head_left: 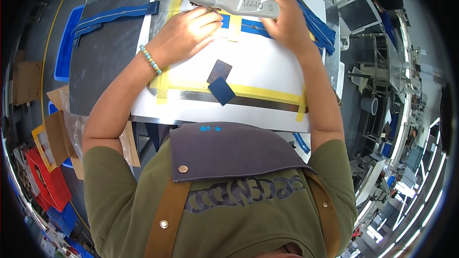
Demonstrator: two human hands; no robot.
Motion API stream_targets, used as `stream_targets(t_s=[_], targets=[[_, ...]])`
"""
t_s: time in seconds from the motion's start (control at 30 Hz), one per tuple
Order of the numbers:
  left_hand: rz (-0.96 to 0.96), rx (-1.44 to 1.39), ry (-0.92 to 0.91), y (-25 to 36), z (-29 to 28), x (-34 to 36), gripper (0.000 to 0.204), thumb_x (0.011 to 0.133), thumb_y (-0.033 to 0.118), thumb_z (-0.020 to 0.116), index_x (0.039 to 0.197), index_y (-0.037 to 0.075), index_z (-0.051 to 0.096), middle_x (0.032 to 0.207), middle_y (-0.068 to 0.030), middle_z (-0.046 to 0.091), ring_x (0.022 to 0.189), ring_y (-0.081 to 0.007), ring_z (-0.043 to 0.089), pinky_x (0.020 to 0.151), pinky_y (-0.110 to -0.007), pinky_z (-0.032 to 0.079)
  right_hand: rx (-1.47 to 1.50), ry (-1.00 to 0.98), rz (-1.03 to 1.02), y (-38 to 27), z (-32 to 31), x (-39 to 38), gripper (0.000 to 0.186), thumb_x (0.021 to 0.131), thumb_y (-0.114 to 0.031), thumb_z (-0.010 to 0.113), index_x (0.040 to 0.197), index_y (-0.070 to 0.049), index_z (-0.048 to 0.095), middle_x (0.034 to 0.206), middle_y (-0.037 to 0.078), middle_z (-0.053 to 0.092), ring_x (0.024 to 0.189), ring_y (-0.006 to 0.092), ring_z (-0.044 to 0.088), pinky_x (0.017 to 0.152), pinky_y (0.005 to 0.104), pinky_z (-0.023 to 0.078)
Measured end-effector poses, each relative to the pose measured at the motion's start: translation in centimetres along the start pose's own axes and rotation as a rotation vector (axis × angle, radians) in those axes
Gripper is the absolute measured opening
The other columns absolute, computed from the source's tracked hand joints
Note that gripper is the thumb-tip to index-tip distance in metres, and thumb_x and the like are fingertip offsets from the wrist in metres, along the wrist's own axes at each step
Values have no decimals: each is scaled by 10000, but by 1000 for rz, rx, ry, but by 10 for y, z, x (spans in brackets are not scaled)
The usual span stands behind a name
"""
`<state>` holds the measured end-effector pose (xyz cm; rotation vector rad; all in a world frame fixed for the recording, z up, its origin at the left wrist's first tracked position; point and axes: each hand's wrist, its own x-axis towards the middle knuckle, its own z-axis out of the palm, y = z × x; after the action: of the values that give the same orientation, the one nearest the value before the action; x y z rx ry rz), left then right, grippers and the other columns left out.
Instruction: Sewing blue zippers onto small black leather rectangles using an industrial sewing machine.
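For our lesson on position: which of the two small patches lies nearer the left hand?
The brown patch; the blue patch lies farther from the left hand, toward the apron.

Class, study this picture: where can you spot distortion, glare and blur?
Head view: the dark table's left edge appears bowed, and the corners fall to black; head view: lights at lower right burn out to white; head view: the right hand looks softer than the left hand, possibly motion blur.

Both hands [189, 33] [289, 26] near a blue zipper [247, 25], exact contact unclear.
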<state>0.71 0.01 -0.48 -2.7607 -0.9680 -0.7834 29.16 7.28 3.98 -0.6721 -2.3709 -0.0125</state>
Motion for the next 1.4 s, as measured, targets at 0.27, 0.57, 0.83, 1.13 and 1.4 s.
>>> stream_targets(t_s=[0.27, 0.57, 0.83, 1.13, 1.4], targets=[[-29, -37, -47, 0, 1, 1, 275, 931, 199, 734, 1150, 33, 731, 1228, -60, 723, 1154, -254, 655, 984, -370, 558, 255, -137, 137, -12, 20, -31, 100, 847, -69, 698, 938, -36, 674, 998, 124, 671, 1000, 329, 630, 927, 433, 496], [-30, -43, -66, -2, -2, 4, 328, 916, 183, 746, 1204, 27, 733, 1234, -78, 726, 1126, -258, 669, 993, -375, 558, 215, -127, 46, -6, 22, -30, 201, 836, -68, 680, 1033, -62, 720, 1069, 127, 686, 1037, 325, 623, 950, 453, 482], [-121, -6, 50, 2, -21, -5, 283, 906, 108, 733, 1171, 7, 737, 1153, -100, 738, 1056, -260, 704, 914, -375, 583, 171, -219, -59, -29, 26, -31, 421, 828, -155, 705, 1243, -96, 733, 1371, 37, 690, 1306, 263, 589, 1154, 440, 399], [-228, -192, -25, 6, -18, -13, 413, 891, 122, 753, 1284, 4, 717, 1292, -151, 726, 1188, -334, 647, 1063, -427, 485, 171, -238, -86, -28, 31, -32, 415, 869, -188, 664, 1269, -109, 740, 1365, 45, 702, 1324, 234, 587, 1147, 432, 396], [-244, -254, -117, 4, -12, -12, 449, 923, 187, 748, 1342, 30, 701, 1329, -153, 714, 1207, -344, 621, 1085, -444, 460, 177, -252, -73, -32, 28, -28, 444, 849, -237, 674, 1260, -78, 726, 1293, 67, 719, 1280, 255, 601, 1124, 427, 417]])
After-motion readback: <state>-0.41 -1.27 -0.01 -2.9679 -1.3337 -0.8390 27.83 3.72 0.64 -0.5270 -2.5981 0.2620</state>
